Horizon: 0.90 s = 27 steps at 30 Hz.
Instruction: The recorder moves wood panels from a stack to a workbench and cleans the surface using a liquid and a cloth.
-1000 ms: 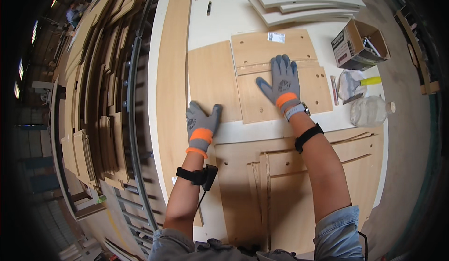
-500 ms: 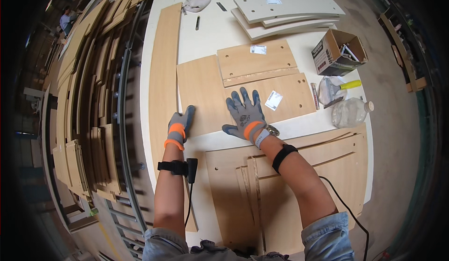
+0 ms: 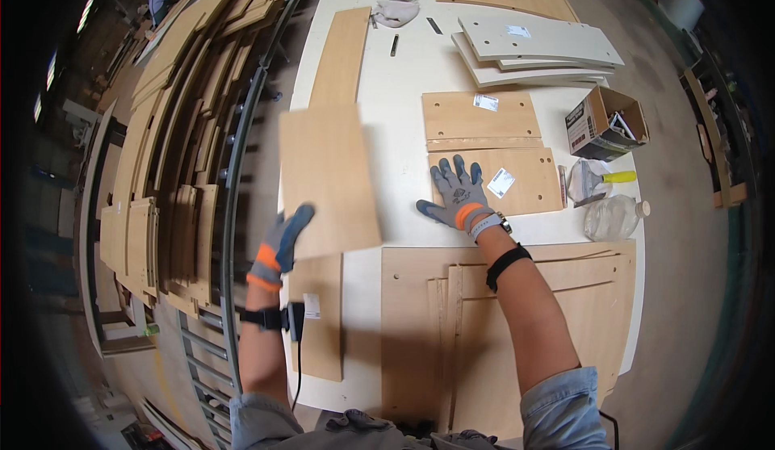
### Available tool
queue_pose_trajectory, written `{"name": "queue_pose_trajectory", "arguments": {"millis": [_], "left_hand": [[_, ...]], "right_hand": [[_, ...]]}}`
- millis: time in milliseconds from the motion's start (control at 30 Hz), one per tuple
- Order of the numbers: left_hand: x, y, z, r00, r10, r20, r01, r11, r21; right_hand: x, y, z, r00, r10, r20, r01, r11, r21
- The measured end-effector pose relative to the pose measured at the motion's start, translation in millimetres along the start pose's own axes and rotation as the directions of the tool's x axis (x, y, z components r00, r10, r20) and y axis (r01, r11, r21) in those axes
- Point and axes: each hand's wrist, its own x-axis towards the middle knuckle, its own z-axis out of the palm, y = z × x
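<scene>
My left hand, in a grey and orange work glove, grips the near edge of a plain light-wood panel, thumb on top and the other fingers hidden beneath. This panel is held over a long narrow wooden board at the table's left side. My right hand, gloved alike, rests with fingers spread on the left part of a drilled wooden panel bearing a white label. Just beyond it lies another drilled, labelled wooden panel.
White curved panels are stacked at the far right, with a cardboard box of tools nearer. A scraper and a clear plastic bottle lie by the right edge. More wooden panels lie close to me. A roller rack holds boards at left.
My left hand has lifted the plain panel away from the drilled ones and moved it left over the long board. My right hand stays on the drilled panel. The view has shifted.
</scene>
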Motion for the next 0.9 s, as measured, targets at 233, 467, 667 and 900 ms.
{"name": "queue_pose_trajectory", "arguments": {"millis": [233,467,667,900], "left_hand": [[-52.3,-94.3,-31.1,0.932,-0.336,-0.138,0.279,0.906,-0.32],[-21.9,-48.7,-41.3,0.936,-0.299,-0.187,0.334,0.576,0.746],[-20.4,-43.1,-35.5,0.932,-0.35,-0.098,0.268,0.48,0.835],[-54.8,-46.5,-33.4,0.98,0.135,-0.145,0.063,0.484,0.873]], "right_hand": [[-57.4,5.8,-12.6,0.918,0.195,-0.345,0.011,0.858,0.514],[-287.9,17.3,-12.6,0.517,0.701,-0.491,-0.22,0.663,0.715],[-466.8,-66.4,64.9,0.105,0.987,-0.119,-0.377,0.151,0.914],[-542.2,-148.0,112.3,0.109,0.993,-0.036,-0.597,0.094,0.797]]}}
